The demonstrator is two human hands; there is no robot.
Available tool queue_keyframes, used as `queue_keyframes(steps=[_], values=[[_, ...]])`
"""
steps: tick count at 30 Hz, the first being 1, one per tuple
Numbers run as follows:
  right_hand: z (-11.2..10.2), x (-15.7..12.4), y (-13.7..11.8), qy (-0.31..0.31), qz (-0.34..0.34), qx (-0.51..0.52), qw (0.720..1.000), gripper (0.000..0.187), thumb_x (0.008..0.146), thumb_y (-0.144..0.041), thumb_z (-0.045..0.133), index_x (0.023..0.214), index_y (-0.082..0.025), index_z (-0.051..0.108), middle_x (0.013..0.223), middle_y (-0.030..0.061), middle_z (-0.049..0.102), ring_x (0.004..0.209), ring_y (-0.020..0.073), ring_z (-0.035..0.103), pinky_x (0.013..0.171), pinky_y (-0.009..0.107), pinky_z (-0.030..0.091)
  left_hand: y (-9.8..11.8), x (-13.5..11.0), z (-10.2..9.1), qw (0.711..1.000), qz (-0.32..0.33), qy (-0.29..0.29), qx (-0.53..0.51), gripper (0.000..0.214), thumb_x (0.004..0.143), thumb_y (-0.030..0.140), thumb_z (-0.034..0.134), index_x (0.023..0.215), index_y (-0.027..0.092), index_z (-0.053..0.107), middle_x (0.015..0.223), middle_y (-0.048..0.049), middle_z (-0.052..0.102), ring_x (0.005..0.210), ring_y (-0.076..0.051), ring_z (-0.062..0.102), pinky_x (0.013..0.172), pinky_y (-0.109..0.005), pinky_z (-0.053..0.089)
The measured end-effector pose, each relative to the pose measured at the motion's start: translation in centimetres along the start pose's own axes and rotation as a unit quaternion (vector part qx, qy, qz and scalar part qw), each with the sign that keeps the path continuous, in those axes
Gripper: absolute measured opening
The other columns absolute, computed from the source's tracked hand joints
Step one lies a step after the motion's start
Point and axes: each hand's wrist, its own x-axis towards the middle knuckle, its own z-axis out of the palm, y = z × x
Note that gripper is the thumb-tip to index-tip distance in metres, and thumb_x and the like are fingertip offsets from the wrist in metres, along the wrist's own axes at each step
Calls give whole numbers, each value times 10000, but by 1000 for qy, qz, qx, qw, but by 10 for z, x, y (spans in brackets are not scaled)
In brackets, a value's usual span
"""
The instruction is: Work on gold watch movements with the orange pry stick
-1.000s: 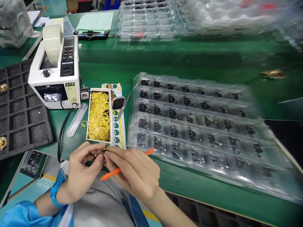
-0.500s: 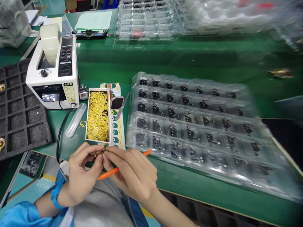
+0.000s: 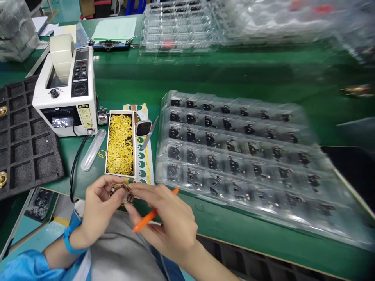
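My left hand (image 3: 99, 208) is shut on a small round gold-coloured metal part (image 3: 120, 190), held between thumb and fingers just above the bench. My right hand (image 3: 166, 218) grips an orange plastic stick (image 3: 152, 215), and its fingertips lie right beside the part. An open white box of thin yellow rings (image 3: 120, 145) sits just beyond both hands. The part's exact shape is partly hidden by my fingers.
A clear blister tray of small dark parts (image 3: 234, 152) lies to the right. To the left stand a white tape dispenser (image 3: 66, 93) and a black foam tray (image 3: 26, 148). A green-dotted sticker strip (image 3: 143, 156) and stacked clear trays (image 3: 178, 27) are nearby.
My right hand has eased slightly back from the gold part. The orange stick now stands at a steeper angle. The view has shifted a little, and my left hand still holds the part.
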Motion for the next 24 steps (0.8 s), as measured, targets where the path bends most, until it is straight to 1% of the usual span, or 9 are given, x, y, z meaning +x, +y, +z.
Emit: queue_keyframes(steps=[2,4,7,9,11,14,16,20,24], values=[[-10,4,-2,-22,70,63,995,73,963,-188,554,1023,-193,595,845,72,730,706,177,692,590,288,557,1,3,-4,998,-47,-21,-33,260,670,324,876,782,160,709,649,4,659,571,-113,601,547,-205,521],[-18,7,-2,-57,128,99,985,91,979,-174,516,967,-210,598,781,32,685,634,148,644,547,254,520,4,4,-6,993,-86,-56,-53,334,644,391,896,768,155,695,636,-2,656,557,-130,620,513,-220,528],[-22,11,-1,-129,160,146,968,128,968,-150,524,891,-214,604,699,-15,628,524,108,554,482,208,447,8,3,-7,984,-121,-113,-68,359,641,426,897,760,158,690,615,0,644,525,-144,640,484,-238,543],[-21,10,1,-157,162,171,959,138,971,-155,522,870,-212,596,682,-24,609,520,101,538,485,200,431,10,3,-7,982,-119,-133,-65,338,665,420,887,755,161,688,605,7,636,492,-125,626,475,-225,536],[-20,8,3,-165,161,183,956,142,980,-159,513,869,-212,583,685,-26,595,540,101,535,499,199,427,11,2,-7,981,-107,-150,-56,324,690,420,872,752,163,684,594,11,626,466,-105,603,458,-202,514],[-19,6,5,-180,165,192,951,114,987,-168,515,898,-217,567,685,-38,567,534,94,508,490,195,407,13,3,-7,980,-98,-171,-36,343,707,454,852,763,164,678,584,14,604,455,-92,578,407,-165,445],[-20,5,7,-189,162,195,949,107,992,-175,512,905,-219,556,706,-35,573,541,92,505,492,196,405,16,4,-7,979,-106,-174,-18,357,689,451,862,774,167,663,580,22,587,442,-82,553,381,-151,394],[-21,6,8,-201,127,207,949,133,1003,-164,481,901,-219,548,761,-8,600,628,113,552,560,216,454,21,8,-6,977,-127,-173,-4,353,608,324,903,744,172,616,614,44,567,407,-40,461,377,-152,361],[-24,7,8,-221,102,198,950,153,1009,-148,447,909,-215,541,772,4,585,659,128,543,575,235,459,22,10,-7,973,-132,-191,10,257,609,233,842,660,177,596,585,44,535,433,-55,444,416,-177,390]])
